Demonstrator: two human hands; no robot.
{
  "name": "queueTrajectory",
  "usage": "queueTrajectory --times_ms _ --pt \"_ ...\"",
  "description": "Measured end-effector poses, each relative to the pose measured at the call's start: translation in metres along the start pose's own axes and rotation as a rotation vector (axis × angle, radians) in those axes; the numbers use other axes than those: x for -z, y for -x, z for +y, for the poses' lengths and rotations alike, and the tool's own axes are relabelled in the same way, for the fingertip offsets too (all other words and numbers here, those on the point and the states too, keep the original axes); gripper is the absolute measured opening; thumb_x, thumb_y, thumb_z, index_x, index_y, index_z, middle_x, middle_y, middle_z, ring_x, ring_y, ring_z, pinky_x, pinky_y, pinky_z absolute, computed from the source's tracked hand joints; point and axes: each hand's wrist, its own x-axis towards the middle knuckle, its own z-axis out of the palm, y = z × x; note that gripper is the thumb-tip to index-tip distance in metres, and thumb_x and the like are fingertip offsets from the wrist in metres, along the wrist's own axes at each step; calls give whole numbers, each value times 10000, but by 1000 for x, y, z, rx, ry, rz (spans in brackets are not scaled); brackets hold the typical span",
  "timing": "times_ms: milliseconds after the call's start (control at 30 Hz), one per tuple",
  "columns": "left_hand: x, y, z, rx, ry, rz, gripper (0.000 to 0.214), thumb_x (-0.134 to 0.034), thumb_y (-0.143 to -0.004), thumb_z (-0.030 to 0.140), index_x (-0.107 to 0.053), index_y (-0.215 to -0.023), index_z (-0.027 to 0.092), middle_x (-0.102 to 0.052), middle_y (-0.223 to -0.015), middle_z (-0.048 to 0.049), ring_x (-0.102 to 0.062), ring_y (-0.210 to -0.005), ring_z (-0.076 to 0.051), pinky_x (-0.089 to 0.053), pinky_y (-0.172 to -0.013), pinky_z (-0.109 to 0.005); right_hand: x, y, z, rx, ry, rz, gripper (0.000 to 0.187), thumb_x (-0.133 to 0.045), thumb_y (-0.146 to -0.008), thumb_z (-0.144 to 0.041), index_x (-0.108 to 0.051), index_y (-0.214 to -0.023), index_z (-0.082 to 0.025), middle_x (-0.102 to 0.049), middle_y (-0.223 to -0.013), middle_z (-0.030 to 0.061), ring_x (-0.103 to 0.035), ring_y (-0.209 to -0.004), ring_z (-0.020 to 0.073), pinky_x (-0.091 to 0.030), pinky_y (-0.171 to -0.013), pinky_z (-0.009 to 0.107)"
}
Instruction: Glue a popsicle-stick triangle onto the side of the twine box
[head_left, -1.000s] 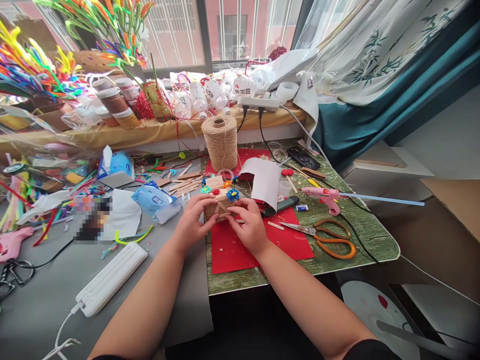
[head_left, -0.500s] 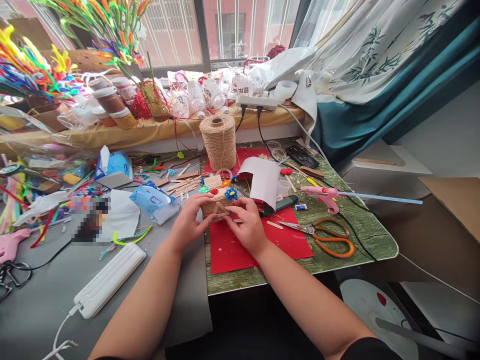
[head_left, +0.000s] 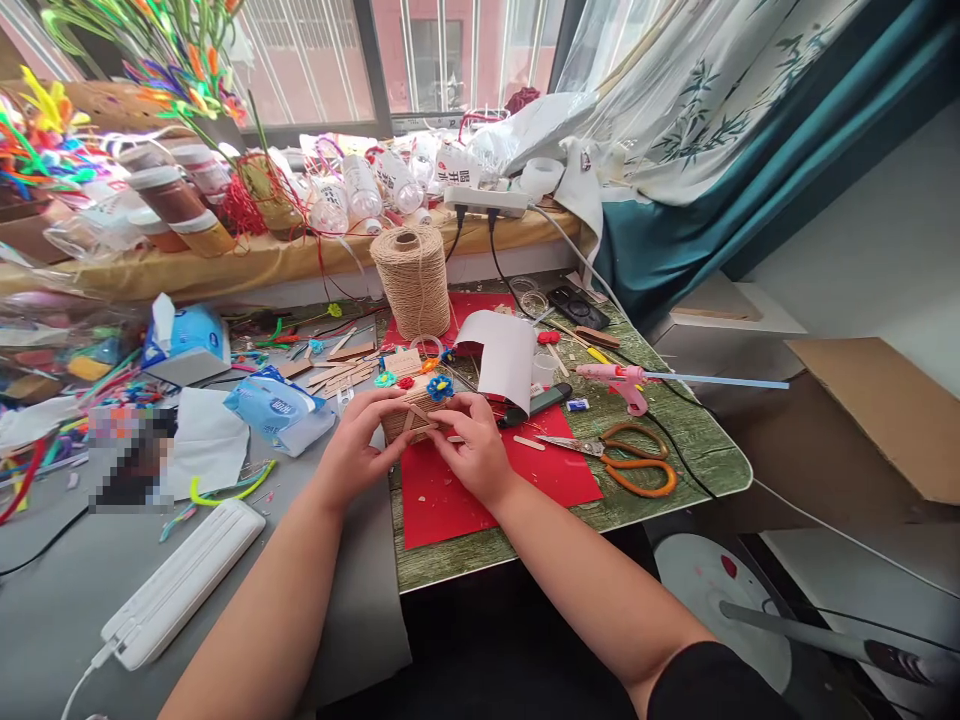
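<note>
"Table (head_left: 705, 478), green wood-grained, facing a window (head_left: 469, 60); red sheet (head_left: 465, 512) by its near edge."

"Stick triangle (head_left: 421, 430)?"

"Near the left edge, before the twine-wrapped box (head_left: 424, 400); apex upward, base roughly along the near edge."

"Grip?"

"Left hand (head_left: 352, 445): fingers (head_left: 375, 402) arched, holding its left side. Right hand (head_left: 480, 455): fingers nearly together, pinching its lower right corner."

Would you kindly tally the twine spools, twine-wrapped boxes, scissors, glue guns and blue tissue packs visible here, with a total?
Twine-wrapped box: 1
Twine spool: 1
Scissors: 1
Glue gun: 1
Blue tissue packs: 2
Total: 6
</note>
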Motion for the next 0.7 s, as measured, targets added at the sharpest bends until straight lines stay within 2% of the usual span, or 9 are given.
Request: queueTrajectory --times_ms 100,167,267,333,433,500,633,700 --pt "-1 0 -2 8 2 14 384 -731 -913 291 -599 -1274 281 -628 -1349 -86 -584 -1309 -269 -476 -1133 -485 3 -1 -6 -16 10 -30 273 -709 -942 -245 -735 -1210 -290 -585 -1232 103 -608 -1186 262 -521 -1085 445" --pt "-2 -1 -3 2 0 14 376 -727 -917 289 -598 -1270 277 -628 -1347 -87 -582 -1310 -268 -475 -1132 -487 14 2 -15 -25 -9 -54 339 -733 -917 -249 -711 -1254 -278 -584 -1282 112 -599 -1222 271 -519 -1091 450" --pt "-2 -1 -3 -19 -11 -2 359 -721 -921 285 -601 -1258 268 -628 -1345 -95 -579 -1310 -274 -471 -1131 -495 50 15 -29 -47 -35 -78 331 -710 -930 -251 -692 -1261 -261 -621 -1283 108 -612 -1225 266 -518 -1086 446" --pt "-2 -1 -4 -34 -16 -19 335 -714 -921 270 -605 -1237 261 -630 -1344 -96 -581 -1301 -273 -471 -1127 -492 87 28 -29 -69 21 1 212 -659 -959 -224 -720 -1160 -252 -666 -1208 94 -645 -1153 250 -521 -1059 445" --pt "-5 0 -8 -62 -32 -66 286 -689 -918 225 -615 -1193 260 -634 -1335 -89 -583 -1279 -266 -471 -1118 -483 146 45 -5 -129 189 300 104 -628 -969 -246 -723 -1004 -225 -690 -1045 80 -672 -1023 243 -542 -975 441" --pt "-9 1 -11 -69 -57 -95 284 -669 -915 197 -613 -1186 259 -638 -1320 -88 -581 -1268 -267 -469 -1111 -481 180 53 21 -220 290 450 143 -618 -969 -321 -703 -990 -208 -683 -1037 88 -677 -998 248 -550 -953 444" --pt "-13 4 -15 -57 -91 -95 291 -662 -913 203 -602 -1194 248 -635 -1321 -94 -577 -1258 -269 -474 -1097 -474 225 61 75 -448 322 590 274 -627 -926 -432 -658 -1076 -205 -694 -1034 91 -697 -941 243 -571 -909 424" --pt "-13 5 -14 -59 -86 -101 280 -658 -924 208 -603 -1196 245 -634 -1325 -93 -575 -1254 -262 -473 -1096 -467 238 62 95 -514 381 635 402 -693 -858 -463 -626 -1161 -207 -682 -1145 109 -685 -1019 256 -568 -917 416"
